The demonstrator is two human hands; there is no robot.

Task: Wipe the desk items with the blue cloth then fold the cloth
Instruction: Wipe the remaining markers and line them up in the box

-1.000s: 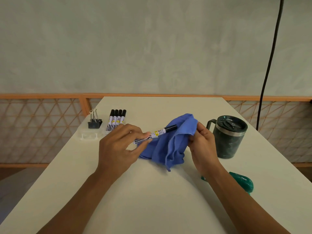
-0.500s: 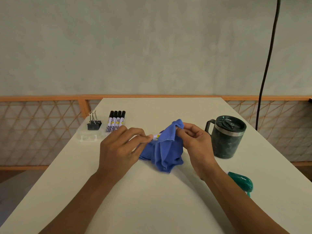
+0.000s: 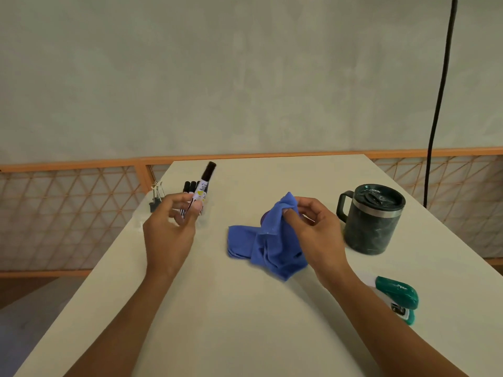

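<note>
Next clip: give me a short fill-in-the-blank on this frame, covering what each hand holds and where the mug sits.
1. The left hand grips a marker whose cap is ____.
2. The right hand pinches the ____ cloth, which partly rests on the table.
3. The lidded mug stands on the ____ side of the cloth.

Missing words: black; blue; right.

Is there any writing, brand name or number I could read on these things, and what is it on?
Nothing here can be read for certain.
On the marker in the left hand: dark print and a yellow patch on the white label, too blurred.
On the mug lid: raised marks, illegible.
On the green stapler: a pale scrawl, too small.
</note>
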